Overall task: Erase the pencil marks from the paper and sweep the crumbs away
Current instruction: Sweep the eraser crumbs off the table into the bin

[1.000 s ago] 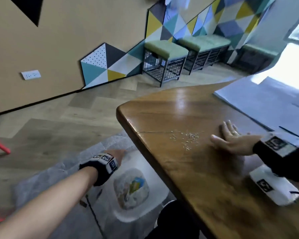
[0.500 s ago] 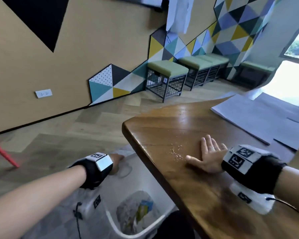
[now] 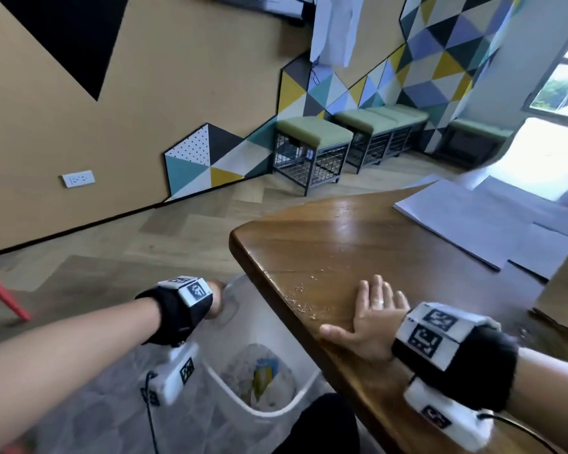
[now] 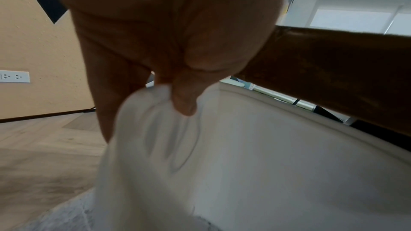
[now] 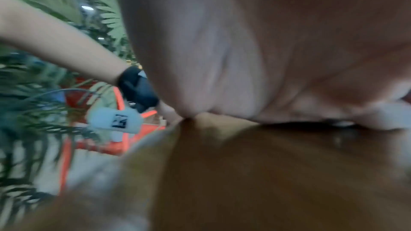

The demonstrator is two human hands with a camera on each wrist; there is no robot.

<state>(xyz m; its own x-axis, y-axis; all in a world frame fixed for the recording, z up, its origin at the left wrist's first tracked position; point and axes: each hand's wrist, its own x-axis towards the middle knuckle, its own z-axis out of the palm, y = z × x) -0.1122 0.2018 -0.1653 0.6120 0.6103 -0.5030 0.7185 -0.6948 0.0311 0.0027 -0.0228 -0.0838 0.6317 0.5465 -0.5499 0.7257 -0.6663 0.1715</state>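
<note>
Pale eraser crumbs point(image 3: 304, 298) lie scattered on the wooden table point(image 3: 358, 231) close to its left edge. My right hand point(image 3: 369, 317) lies flat on the table just right of them, fingers straight and together, thumb at the edge. Below the edge stands a white bin point(image 3: 276, 406) lined with a thin white bag point(image 4: 155, 147). My left hand point(image 3: 215, 298) pinches the bag's rim between thumb and fingers point(image 4: 183, 101) and holds it up beside the table edge point(image 4: 322, 69). White paper sheets point(image 3: 479, 221) lie further back on the table.
Rubbish point(image 3: 259, 375) sits in the bottom of the bin. Green-topped wire stools point(image 3: 312, 152) line the patterned wall. A red pole point(image 3: 4, 294) slants at the left on the wooden floor. A brown box corner point(image 3: 564, 290) stands on the table at the right.
My right hand has slid left across the table, pushing the crumbs to the edge. My left hand has lifted the bag rim up toward the table edge.
</note>
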